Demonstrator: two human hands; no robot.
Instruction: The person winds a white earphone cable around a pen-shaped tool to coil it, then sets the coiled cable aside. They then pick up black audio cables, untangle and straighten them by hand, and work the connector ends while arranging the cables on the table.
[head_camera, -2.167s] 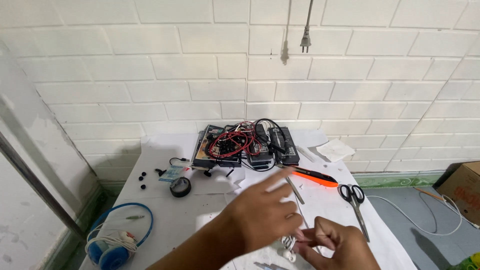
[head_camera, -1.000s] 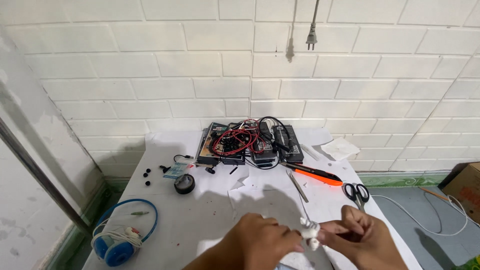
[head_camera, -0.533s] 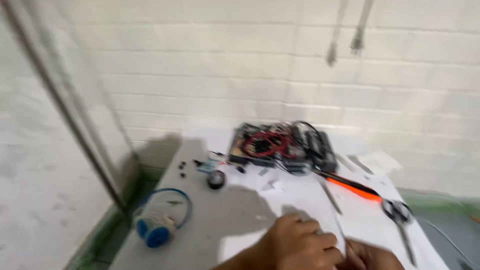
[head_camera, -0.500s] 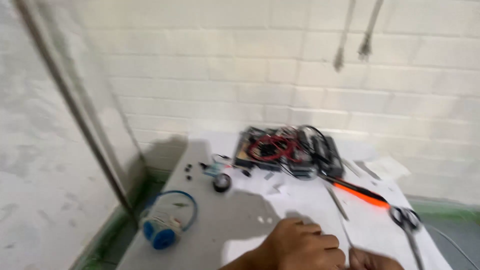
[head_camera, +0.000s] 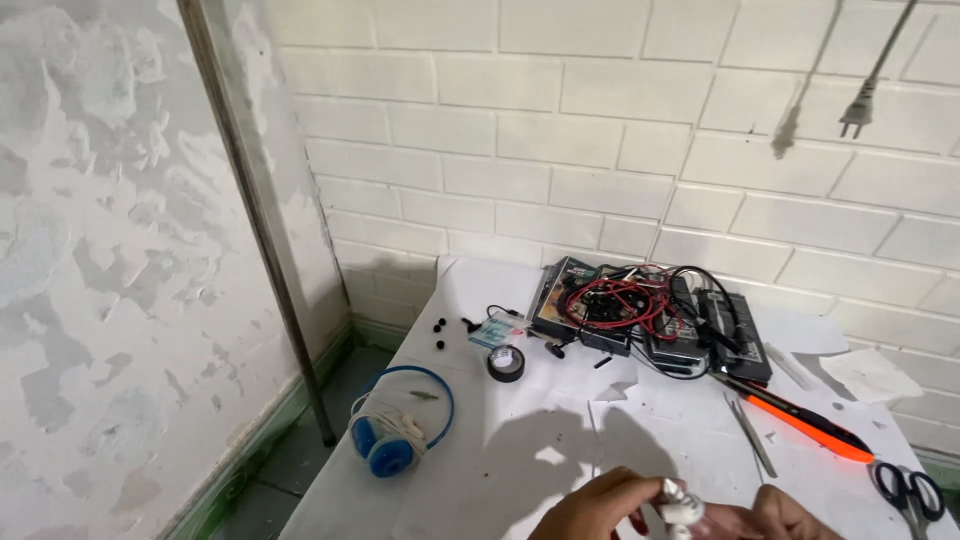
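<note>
1. We saw the bench (head_camera: 480, 470) covered in white paper, pushed against a white brick wall (head_camera: 600, 130), with a plug (head_camera: 856, 118) hanging on its cord above.
2. At the far side lay a pile of electronics (head_camera: 650, 320) tangled in red and black wires; just in front of it sat a tape roll (head_camera: 506, 363) and a few small black bits (head_camera: 440, 335).
3. To the right lay an orange cutter (head_camera: 800, 425), tweezers (head_camera: 752, 437) and scissors (head_camera: 910, 495), well apart from the hands.
4. Blue headphones (head_camera: 395, 435), wound with pale cord, rested at the bench's left edge.
5. Both hands sat low at the bottom edge, only partly in view. Our left hand (head_camera: 590, 510) curled its fingers about a small white part (head_camera: 680, 508); our right hand (head_camera: 790, 518) was close against it from the other side, though we could not tell whether it gripped.
6. Nothing stood between the hands and the part, which was held above the near edge of the bench.
</note>
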